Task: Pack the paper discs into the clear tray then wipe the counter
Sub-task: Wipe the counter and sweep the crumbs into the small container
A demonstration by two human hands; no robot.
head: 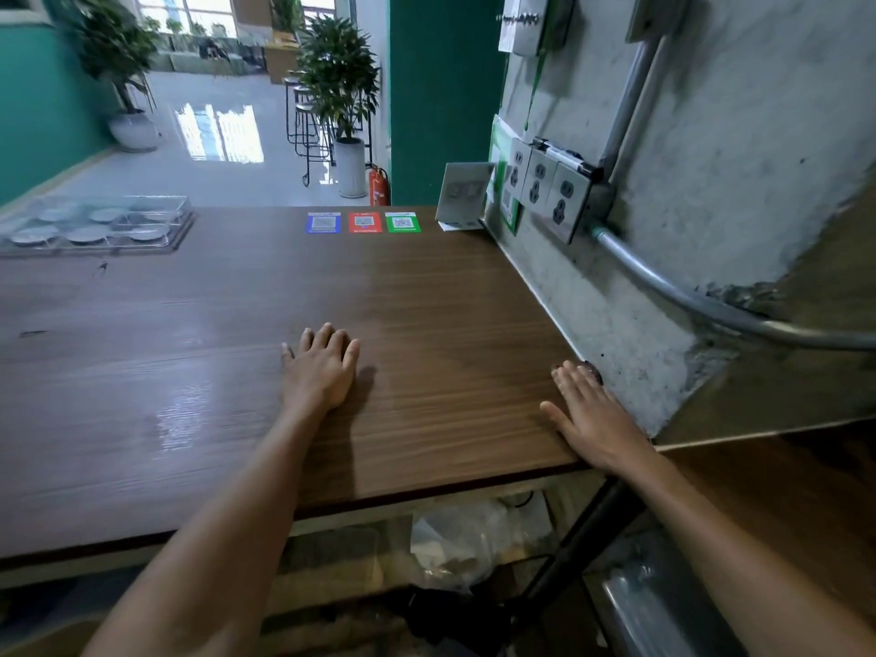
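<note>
The clear tray (175, 230) stands at the far left of the brown wooden counter (426, 301), with several pale paper discs (87, 235) lying in its compartments. My left hand (324, 367) rests flat on the counter near the middle, fingers straight. My right hand (592, 414) lies flat near the counter's right front corner, fingers straight, fingertips close to the concrete wall. A small dark thing shows just past those fingertips; I cannot tell what it is. Neither hand holds anything.
Blue, red and green QR stickers (364, 222) lie at the counter's far edge beside a small white card stand (462, 194). A concrete wall (711, 182) with sockets (552, 189) and a metal conduit borders the right side. Plastic bags lie under the counter.
</note>
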